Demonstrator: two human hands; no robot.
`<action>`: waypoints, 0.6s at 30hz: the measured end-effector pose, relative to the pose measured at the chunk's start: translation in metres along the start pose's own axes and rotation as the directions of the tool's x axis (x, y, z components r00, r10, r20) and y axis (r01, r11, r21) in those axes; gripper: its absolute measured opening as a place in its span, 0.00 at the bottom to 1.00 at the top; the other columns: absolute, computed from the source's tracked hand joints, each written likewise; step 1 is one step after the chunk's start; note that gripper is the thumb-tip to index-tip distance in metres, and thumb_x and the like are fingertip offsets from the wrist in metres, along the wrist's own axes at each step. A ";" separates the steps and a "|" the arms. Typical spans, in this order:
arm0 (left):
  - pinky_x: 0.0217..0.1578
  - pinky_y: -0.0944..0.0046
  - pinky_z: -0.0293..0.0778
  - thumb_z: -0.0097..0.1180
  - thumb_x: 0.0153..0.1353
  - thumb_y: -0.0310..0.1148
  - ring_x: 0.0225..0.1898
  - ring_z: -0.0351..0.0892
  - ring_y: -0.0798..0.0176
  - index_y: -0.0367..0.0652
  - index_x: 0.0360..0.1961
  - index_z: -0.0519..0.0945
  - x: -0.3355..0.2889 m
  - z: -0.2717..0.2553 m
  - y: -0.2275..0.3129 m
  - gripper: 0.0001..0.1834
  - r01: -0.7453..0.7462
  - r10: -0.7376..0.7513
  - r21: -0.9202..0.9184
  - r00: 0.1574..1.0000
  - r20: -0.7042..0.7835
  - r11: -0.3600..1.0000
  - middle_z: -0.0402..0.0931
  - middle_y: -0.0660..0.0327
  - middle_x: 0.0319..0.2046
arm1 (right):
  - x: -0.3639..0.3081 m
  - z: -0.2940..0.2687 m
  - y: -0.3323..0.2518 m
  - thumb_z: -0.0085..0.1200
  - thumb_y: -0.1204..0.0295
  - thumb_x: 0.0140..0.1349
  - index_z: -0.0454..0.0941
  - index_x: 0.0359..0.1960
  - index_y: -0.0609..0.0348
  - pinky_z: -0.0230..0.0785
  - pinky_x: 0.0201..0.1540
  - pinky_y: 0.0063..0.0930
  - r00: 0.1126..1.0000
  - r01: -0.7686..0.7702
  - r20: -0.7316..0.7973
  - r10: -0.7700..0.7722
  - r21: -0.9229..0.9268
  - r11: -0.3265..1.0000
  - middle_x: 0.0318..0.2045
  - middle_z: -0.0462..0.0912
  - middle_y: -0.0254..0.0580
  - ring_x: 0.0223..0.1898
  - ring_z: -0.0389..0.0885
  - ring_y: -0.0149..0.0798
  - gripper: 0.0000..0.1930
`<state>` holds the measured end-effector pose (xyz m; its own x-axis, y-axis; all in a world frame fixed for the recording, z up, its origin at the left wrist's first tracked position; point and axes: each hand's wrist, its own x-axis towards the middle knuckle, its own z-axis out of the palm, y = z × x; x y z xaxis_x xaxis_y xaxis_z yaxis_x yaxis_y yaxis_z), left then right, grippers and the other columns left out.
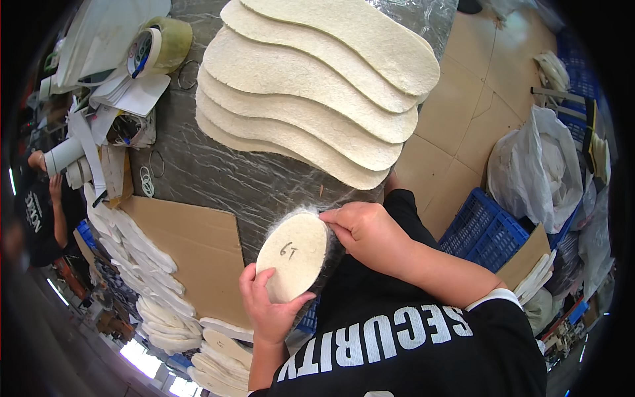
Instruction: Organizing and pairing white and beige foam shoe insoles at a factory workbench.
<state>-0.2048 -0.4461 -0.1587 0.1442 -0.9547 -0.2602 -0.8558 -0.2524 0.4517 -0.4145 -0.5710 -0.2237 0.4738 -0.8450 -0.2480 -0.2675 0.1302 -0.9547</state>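
Low in front of me, my left hand (270,304) grips a cream felt insole (291,255) by its near end, thumb and fingers on opposite sides. From here the insole looks oval, with a dark handwritten mark on its face and pale fluffy fibres around its far edge. My right hand (362,231) is closed in a pinch at that fluffy edge, on the upper right; whether loose fibres are between the fingertips cannot be made out. Beyond both hands, several larger cream felt insoles (297,92) lie fanned out in overlapping layers on the dark, plastic-covered table (198,162).
Brown cardboard (188,255) lies at the left, beside piles of white insoles (129,238). Tape rolls (165,46) stand at the far left. On the right floor are a blue crate (486,228) and a white plastic bag (536,169). Another person (46,205) is at the left edge.
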 end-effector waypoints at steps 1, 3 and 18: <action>0.54 0.50 0.66 0.79 0.28 0.52 0.53 0.68 0.46 0.42 0.48 0.72 0.001 0.000 0.001 0.46 0.002 -0.002 0.004 1.000 -0.001 1.000 0.65 0.50 0.54 | 0.000 0.000 0.001 0.53 0.78 0.59 0.82 0.39 0.67 0.75 0.42 0.41 1.000 -0.001 0.001 0.001 0.001 1.000 0.31 0.82 0.57 0.36 0.82 0.55 0.09; 0.54 0.50 0.66 0.79 0.28 0.51 0.53 0.68 0.46 0.42 0.48 0.72 0.003 0.000 0.002 0.46 0.005 -0.005 0.004 1.000 0.000 1.000 0.65 0.50 0.54 | 0.001 0.001 0.003 0.53 0.78 0.59 0.81 0.39 0.67 0.75 0.42 0.41 1.000 0.013 -0.007 -0.013 0.005 1.000 0.31 0.82 0.57 0.36 0.82 0.55 0.09; 0.52 0.50 0.68 0.81 0.27 0.45 0.52 0.69 0.45 0.42 0.48 0.72 0.008 -0.001 0.002 0.44 -0.024 0.023 0.050 1.000 0.011 0.998 0.65 0.49 0.54 | 0.000 0.002 0.004 0.53 0.79 0.58 0.81 0.40 0.67 0.76 0.40 0.40 0.999 0.039 -0.006 -0.039 0.006 0.999 0.30 0.82 0.57 0.34 0.82 0.55 0.10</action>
<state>-0.2050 -0.4543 -0.1592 0.1189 -0.9585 -0.2591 -0.8827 -0.2216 0.4145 -0.4137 -0.5693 -0.2282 0.4791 -0.8523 -0.2098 -0.2438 0.1004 -0.9646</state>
